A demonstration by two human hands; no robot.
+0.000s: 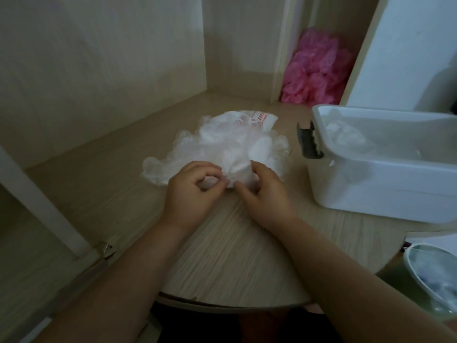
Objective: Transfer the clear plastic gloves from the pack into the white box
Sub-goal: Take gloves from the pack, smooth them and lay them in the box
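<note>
Two hands, left hand (191,194) and right hand (263,196), pinched the gloves (222,147) with curled fingers (207,169); the heap lay on the table (222,256) against the pack (257,118) (red print), left of the box (371,194).

- 1 view only: a wide-angle camera worn on the person's head
- It faces forward and steeply down onto the table (222,256), with both forearms running up from the bottom edge
- It sits near: the left hand (190,191) and right hand (263,196) lie at mid-frame, with the gloves (222,142) just beyond them
- The box (371,191) is at the right edge, cut off by the frame; the wall (99,70) fills the upper left
- Straight edges bow toward the frame's borders, as a wide lens gives
</note>
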